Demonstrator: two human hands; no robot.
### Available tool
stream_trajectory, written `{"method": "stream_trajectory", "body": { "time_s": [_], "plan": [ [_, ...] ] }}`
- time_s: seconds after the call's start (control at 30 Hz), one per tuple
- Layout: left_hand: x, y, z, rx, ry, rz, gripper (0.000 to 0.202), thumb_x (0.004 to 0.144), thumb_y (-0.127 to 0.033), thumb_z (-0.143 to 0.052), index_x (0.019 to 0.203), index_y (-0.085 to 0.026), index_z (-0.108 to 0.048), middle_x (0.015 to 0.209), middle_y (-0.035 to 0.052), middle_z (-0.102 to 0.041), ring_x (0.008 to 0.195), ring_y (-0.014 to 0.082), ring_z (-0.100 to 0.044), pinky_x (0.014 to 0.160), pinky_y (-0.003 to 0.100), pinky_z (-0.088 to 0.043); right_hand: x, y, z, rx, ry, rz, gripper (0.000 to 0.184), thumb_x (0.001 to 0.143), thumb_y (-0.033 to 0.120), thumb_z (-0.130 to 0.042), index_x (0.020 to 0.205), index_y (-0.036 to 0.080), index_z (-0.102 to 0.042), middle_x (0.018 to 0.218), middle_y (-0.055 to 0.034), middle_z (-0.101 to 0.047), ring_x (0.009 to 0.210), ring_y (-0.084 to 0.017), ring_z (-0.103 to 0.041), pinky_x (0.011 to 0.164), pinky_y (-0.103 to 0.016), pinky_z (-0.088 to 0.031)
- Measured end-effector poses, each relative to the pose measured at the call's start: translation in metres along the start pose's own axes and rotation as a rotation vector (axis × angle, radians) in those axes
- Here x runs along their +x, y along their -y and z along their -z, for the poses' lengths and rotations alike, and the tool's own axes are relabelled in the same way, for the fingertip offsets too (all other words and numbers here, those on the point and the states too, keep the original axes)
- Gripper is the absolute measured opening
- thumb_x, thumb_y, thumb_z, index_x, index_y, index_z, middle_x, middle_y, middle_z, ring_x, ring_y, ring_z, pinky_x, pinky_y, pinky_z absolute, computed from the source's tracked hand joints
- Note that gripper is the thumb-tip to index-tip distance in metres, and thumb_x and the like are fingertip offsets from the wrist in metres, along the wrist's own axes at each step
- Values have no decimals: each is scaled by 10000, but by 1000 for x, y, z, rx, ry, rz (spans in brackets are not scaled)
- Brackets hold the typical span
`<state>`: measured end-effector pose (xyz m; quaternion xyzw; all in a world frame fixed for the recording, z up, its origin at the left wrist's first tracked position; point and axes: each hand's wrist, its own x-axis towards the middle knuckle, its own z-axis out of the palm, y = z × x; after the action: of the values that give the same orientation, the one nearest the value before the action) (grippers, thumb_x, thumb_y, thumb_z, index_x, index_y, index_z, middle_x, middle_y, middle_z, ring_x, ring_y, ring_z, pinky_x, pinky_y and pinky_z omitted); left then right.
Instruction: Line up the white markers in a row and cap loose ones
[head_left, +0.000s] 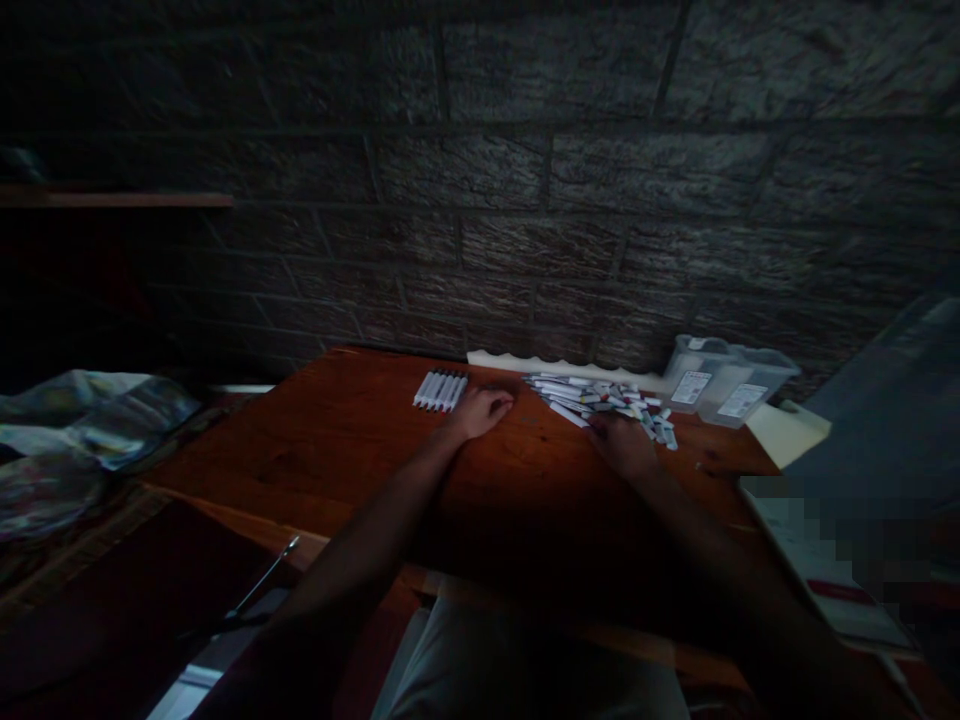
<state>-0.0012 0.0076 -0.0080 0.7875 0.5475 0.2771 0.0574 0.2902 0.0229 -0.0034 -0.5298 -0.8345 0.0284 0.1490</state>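
On the wooden table, a neat row of white markers (440, 391) lies side by side, with dark tips at both ends. My left hand (482, 412) rests just right of this row, its fingers loosely curled and nothing visible in them. A loose pile of white markers (600, 392) with variously coloured ends spreads out farther right. At the pile's front edge, my right hand (624, 447) has its fingertips closed on the end of one white marker (570, 415). Its fingers are dark and partly hidden.
Two clear plastic containers (694, 375) with labels stand at the table's back right. A white strip with a wavy edge (540, 363) runs along the wall behind the pile. Yellowish paper (787, 432) lies by the right corner. Plastic bags (97, 420) are at far left.
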Motion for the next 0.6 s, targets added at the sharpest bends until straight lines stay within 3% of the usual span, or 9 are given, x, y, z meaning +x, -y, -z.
{"method": "stream_trajectory", "body": {
  "time_s": [0.2,0.33,0.47,0.53,0.6],
  "plan": [
    [-1,-6,-1,-59,32,-26,382,904,-337,-505,1251,-214,-608,1020,36,-723,925,163,-659,846,267,-485,-3,3,-2,387,24,296,300,915,326,-536,1163,222,-671,1163,-52,-699,1024,-182,-668,913,-289,-504],
    [-4,-18,1,-16,122,-37,430,919,-473,-465,1291,-298,-590,992,22,-726,862,174,-664,754,270,-488,0,-7,-5,365,-77,165,287,928,336,-508,1091,207,-706,1078,-64,-730,957,-202,-691,880,-312,-521],
    [-2,-15,2,83,137,-54,377,912,-488,-465,1060,-258,-725,981,44,-720,926,200,-650,817,288,-476,2,-19,-4,291,-81,106,246,925,282,-502,995,229,-732,1002,-37,-748,912,-198,-697,867,-316,-520],
    [0,-10,2,134,114,-4,361,911,-461,-472,1037,-242,-729,991,50,-716,950,205,-641,858,296,-468,2,-20,-3,263,-81,85,238,920,281,-509,985,241,-734,992,-28,-750,913,-198,-696,869,-319,-519],
    [1,-5,5,192,68,100,377,904,-445,-485,1155,-244,-682,1030,54,-711,970,214,-636,879,307,-464,1,-19,-2,238,-79,74,236,915,289,-516,984,243,-737,999,-32,-748,917,-203,-695,868,-321,-518]
  ]
}}
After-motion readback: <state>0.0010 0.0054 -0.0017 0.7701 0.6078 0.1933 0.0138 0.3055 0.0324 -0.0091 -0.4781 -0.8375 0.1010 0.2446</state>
